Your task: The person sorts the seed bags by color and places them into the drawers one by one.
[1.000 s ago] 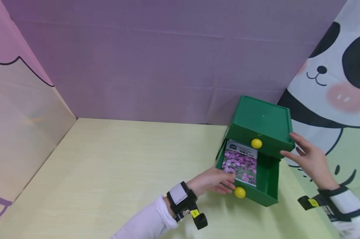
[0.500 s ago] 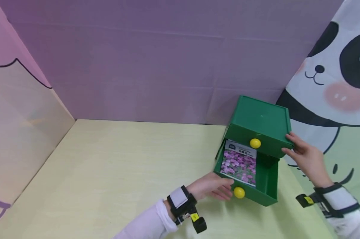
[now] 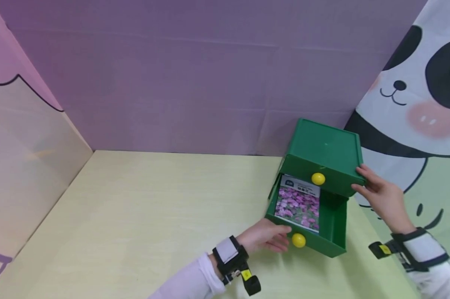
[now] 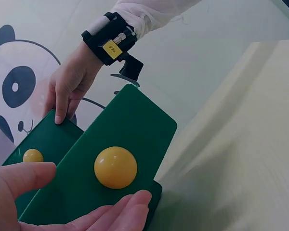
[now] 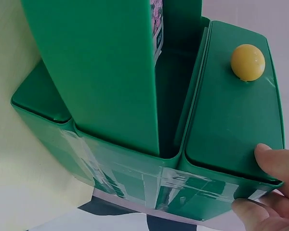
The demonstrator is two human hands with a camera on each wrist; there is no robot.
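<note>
A green two-drawer cabinet (image 3: 324,145) stands at the table's back right. Its lower drawer (image 3: 335,232) is pulled out, and a packet printed with pink flowers (image 3: 297,203) lies flat inside. My left hand (image 3: 271,236) is at that drawer's front; in the left wrist view its fingers (image 4: 125,211) lie straight under the yellow knob (image 4: 115,167) without closing on it. My right hand (image 3: 378,195) grips the cabinet's upper right corner, thumb (image 5: 274,161) on the shut upper drawer's front (image 5: 231,120), near its own yellow knob (image 5: 248,61).
The pale yellow table (image 3: 154,207) stretches to the left of the cabinet. A purple wall (image 3: 191,83) closes the back, a panda-print panel (image 3: 415,104) the right side, and a pink and beige panel (image 3: 19,137) the left.
My right hand moved in and took hold of the cabinet's corner. My left hand dropped from the drawer's top edge to its front beside the knob. The drawer has barely moved.
</note>
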